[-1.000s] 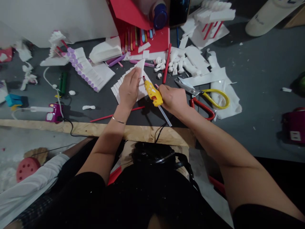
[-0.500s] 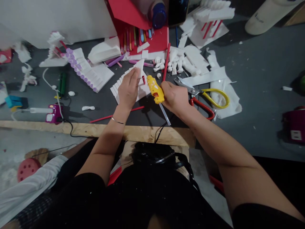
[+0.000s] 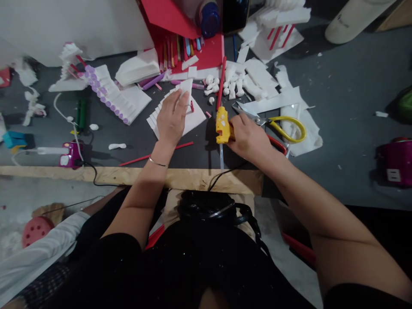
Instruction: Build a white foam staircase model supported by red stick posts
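Observation:
My right hand [image 3: 246, 135] is closed round the handle of a yellow glue gun [image 3: 222, 124]. A clear glue stick [image 3: 222, 155] pokes out of its back end, and its nozzle points away from me. My left hand [image 3: 171, 118] pinches a small white foam piece [image 3: 187, 86] with a short red bit [image 3: 192, 106] by its edge. Beneath that hand lies a stepped white foam model [image 3: 193, 124], partly covered by my fingers. Scissors [image 3: 288, 127] with one yellow and one red handle lie by my right hand, which hides part of them.
A red stick [image 3: 222, 81] and white clay lumps [image 3: 210, 86] lie beyond the glue gun. Another red stick [image 3: 138, 160] rests near the table's wooden edge [image 3: 193, 178]. Foam scraps [image 3: 260, 77], a purple-trimmed foam model [image 3: 112, 92] and a bottle [image 3: 357, 19] stand around.
My right hand has drawn the glue gun to the right, away from the foam piece, and turned it more upright in view. My left hand stays nearly in place.

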Action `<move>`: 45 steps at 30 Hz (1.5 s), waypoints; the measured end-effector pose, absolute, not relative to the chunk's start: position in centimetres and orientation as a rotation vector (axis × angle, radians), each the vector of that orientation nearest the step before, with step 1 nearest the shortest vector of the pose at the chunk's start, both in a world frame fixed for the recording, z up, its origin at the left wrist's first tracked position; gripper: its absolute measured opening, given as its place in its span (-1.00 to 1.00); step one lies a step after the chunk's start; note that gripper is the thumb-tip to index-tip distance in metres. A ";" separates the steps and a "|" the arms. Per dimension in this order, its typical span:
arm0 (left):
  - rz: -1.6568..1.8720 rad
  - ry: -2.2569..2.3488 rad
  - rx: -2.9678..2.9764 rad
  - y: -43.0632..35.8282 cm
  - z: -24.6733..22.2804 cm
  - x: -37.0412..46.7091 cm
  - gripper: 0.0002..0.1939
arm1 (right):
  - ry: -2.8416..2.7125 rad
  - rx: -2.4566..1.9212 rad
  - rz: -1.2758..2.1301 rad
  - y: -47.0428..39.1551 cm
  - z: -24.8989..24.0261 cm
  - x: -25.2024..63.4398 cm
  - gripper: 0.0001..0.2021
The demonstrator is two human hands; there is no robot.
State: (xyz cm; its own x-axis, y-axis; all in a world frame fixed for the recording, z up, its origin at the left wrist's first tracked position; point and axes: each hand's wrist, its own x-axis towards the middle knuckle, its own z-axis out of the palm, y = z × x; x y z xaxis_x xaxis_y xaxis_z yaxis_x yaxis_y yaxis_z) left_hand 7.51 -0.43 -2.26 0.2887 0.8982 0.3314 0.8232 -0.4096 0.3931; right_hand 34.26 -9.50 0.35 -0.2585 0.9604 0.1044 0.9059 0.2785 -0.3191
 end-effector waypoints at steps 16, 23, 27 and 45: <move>0.972 1.503 2.443 0.0 -2.8 6.7 -0.33 | -2.213 -1.406 0.429 -3.3 4.0 33.5 -0.75; 0.934 1.515 2.467 -0.5 -2.9 6.4 -0.41 | -2.050 -1.311 0.802 5.4 2.5 30.4 -0.97; 0.934 1.569 2.509 -0.5 -2.9 6.6 -0.46 | -2.059 -1.273 0.967 7.1 1.6 29.4 -0.90; 0.739 1.661 2.483 -0.3 -2.7 6.9 -0.44 | -2.124 -1.322 1.026 7.0 1.3 28.6 -0.88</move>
